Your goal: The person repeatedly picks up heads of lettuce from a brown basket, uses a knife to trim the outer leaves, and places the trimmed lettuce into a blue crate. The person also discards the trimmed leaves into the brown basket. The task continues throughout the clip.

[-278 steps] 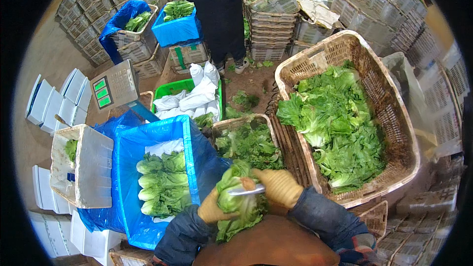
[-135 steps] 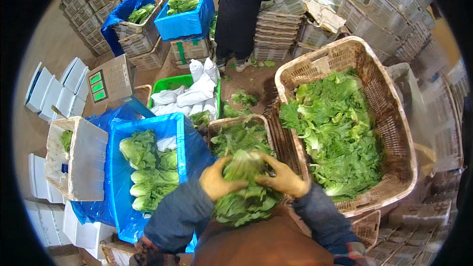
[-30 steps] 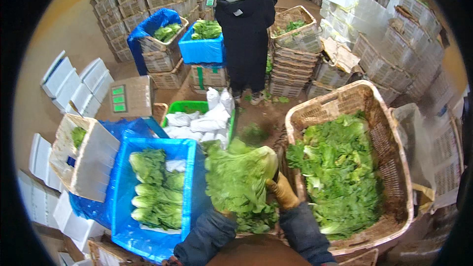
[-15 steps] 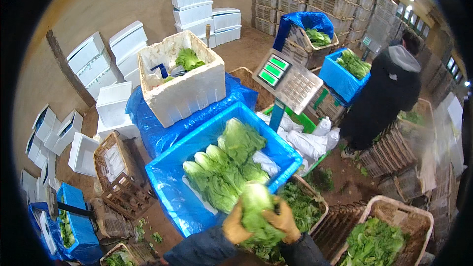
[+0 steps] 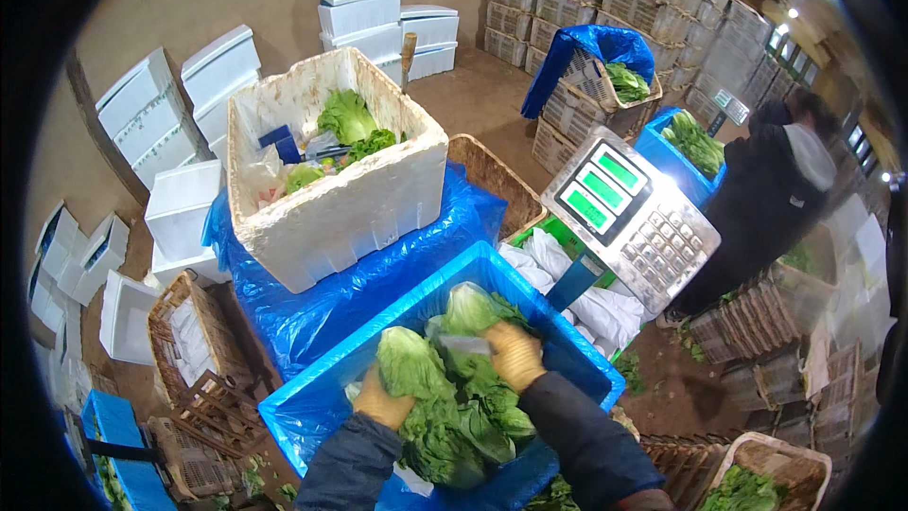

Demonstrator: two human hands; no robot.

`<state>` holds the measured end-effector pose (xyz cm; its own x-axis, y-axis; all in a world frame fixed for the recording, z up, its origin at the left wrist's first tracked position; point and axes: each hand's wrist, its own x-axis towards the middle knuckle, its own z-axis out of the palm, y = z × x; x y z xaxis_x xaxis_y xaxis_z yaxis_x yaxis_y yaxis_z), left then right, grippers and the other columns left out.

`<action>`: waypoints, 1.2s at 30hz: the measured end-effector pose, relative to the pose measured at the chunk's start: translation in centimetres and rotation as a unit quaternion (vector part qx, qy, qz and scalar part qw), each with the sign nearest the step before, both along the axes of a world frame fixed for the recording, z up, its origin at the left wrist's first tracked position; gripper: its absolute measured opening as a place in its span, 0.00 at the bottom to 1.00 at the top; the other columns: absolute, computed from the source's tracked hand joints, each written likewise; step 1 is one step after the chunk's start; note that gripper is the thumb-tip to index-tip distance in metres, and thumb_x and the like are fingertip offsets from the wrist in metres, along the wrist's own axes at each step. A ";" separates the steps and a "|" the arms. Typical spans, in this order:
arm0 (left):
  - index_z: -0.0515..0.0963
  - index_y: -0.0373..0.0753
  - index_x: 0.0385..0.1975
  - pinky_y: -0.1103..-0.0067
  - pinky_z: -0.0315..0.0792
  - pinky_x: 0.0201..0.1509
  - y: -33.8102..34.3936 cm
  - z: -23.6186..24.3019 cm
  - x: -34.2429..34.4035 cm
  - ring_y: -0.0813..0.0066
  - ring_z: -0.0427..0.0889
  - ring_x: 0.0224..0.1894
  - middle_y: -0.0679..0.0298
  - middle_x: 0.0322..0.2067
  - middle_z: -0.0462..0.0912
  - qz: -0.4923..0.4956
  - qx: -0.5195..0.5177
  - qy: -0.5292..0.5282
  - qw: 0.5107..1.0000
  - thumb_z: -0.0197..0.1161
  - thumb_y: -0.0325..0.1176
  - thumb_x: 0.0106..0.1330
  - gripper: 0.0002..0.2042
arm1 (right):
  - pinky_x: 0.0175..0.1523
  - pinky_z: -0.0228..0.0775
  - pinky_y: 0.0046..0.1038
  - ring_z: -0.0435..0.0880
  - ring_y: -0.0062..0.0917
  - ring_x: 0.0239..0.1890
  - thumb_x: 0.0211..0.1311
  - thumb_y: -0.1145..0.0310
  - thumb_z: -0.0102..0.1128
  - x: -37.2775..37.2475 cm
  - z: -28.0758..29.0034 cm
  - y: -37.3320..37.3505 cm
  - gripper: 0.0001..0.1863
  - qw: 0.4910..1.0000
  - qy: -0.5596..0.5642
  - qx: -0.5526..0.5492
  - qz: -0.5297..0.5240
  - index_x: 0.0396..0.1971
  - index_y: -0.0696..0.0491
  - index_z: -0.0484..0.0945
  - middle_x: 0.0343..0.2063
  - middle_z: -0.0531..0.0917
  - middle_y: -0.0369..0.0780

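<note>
In a blue plastic-lined bin (image 5: 288, 421) lie several heads of green leafy lettuce. At the bin's left, my left hand (image 5: 382, 401), in a yellowish glove, is closed against the side of a lettuce head (image 5: 409, 365), its fingertips partly hidden by leaves. My right hand (image 5: 515, 356), gloved alike, is farther right, over the lettuce. From its fingers a flat grey blade, seemingly a knife (image 5: 465, 344), points left across the leaves; no handle shows. Another lettuce head (image 5: 470, 306) lies beyond the blade, its pale base facing away from me.
Right of the bin, a scale display (image 5: 624, 213) stands on a post (image 5: 574, 282). A dirty white foam box (image 5: 355, 199) rests on blue sheeting (image 5: 284, 308) at the far side. Crates (image 5: 757, 454) stand at near right; a person (image 5: 757, 208) in dark clothing stands farther right.
Both hands have moved from a lettuce held together at the bin's near edge to farther inside and apart, the left one leftward. The grey blade now shows. The view has shifted.
</note>
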<state>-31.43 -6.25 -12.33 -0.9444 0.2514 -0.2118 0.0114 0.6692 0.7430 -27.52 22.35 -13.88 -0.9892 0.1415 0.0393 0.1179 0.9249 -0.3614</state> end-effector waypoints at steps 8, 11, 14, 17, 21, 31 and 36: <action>0.60 0.33 0.72 0.68 0.73 0.67 5.1 -3.9 -1.3 0.50 0.76 0.64 0.44 0.62 0.75 0.023 0.014 -0.039 0.999 0.77 0.40 0.53 0.46 | 0.41 0.78 0.42 0.86 0.45 0.37 0.63 0.64 0.66 -6.1 11.9 6.0 0.08 0.967 0.232 -0.095 -0.038 0.36 0.53 0.82 0.33 0.86 0.47; 0.60 0.34 0.72 0.68 0.73 0.67 4.0 -3.9 -0.2 0.50 0.76 0.64 0.43 0.62 0.75 0.037 0.053 -0.027 0.998 0.77 0.38 0.53 0.46 | 0.41 0.79 0.43 0.88 0.45 0.38 0.63 0.66 0.59 -4.7 13.5 5.7 0.08 0.995 -0.020 0.092 0.031 0.37 0.52 0.83 0.33 0.87 0.46; 0.63 0.36 0.71 0.67 0.74 0.65 0.2 -2.5 1.4 0.50 0.77 0.64 0.44 0.61 0.77 0.048 0.097 0.002 0.994 0.77 0.36 0.52 0.44 | 0.38 0.80 0.44 0.88 0.44 0.36 0.57 0.66 0.59 2.2 15.0 6.1 0.09 0.905 -0.390 0.121 0.114 0.36 0.49 0.85 0.33 0.87 0.44; 0.69 0.38 0.67 0.68 0.76 0.62 -2.8 -1.0 1.9 0.54 0.82 0.59 0.50 0.59 0.81 0.055 0.042 0.031 0.997 0.79 0.34 0.50 0.41 | 0.39 0.76 0.42 0.86 0.43 0.34 0.60 0.60 0.66 12.8 18.1 9.0 0.12 0.891 -0.438 0.014 0.118 0.41 0.49 0.84 0.30 0.85 0.47; 0.68 0.39 0.68 0.66 0.75 0.64 1.7 -3.1 0.0 0.50 0.80 0.61 0.50 0.59 0.80 0.021 0.126 0.064 0.990 0.77 0.35 0.53 0.40 | 0.53 0.77 0.41 0.84 0.46 0.51 0.55 0.60 0.78 25.6 20.4 12.8 0.32 0.913 -0.390 -0.053 -0.108 0.59 0.54 0.79 0.50 0.84 0.52; 0.85 0.36 0.47 0.61 0.73 0.56 8.9 -22.2 -8.2 0.48 0.81 0.54 0.48 0.54 0.84 -0.323 -0.316 0.216 0.865 0.58 0.41 0.67 0.17 | 0.62 0.74 0.43 0.80 0.44 0.60 0.63 0.69 0.67 46.6 15.0 -2.6 0.38 0.833 -0.244 -0.259 -0.423 0.72 0.56 0.64 0.61 0.78 0.53; 0.81 0.33 0.50 0.61 0.74 0.55 2.8 -17.9 -14.4 0.47 0.81 0.53 0.47 0.55 0.83 -0.133 -0.219 0.387 0.886 0.62 0.42 0.69 0.19 | 0.61 0.79 0.40 0.83 0.42 0.57 0.63 0.76 0.61 63.9 19.5 -3.7 0.38 0.750 -0.122 -0.166 -0.629 0.75 0.48 0.63 0.60 0.79 0.50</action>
<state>-45.84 -3.43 -30.22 -0.7696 0.5398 0.3411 0.6038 0.7890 0.1137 36.34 18.68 5.58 -0.0365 0.9302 -0.3652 0.9217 -0.1099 -0.3721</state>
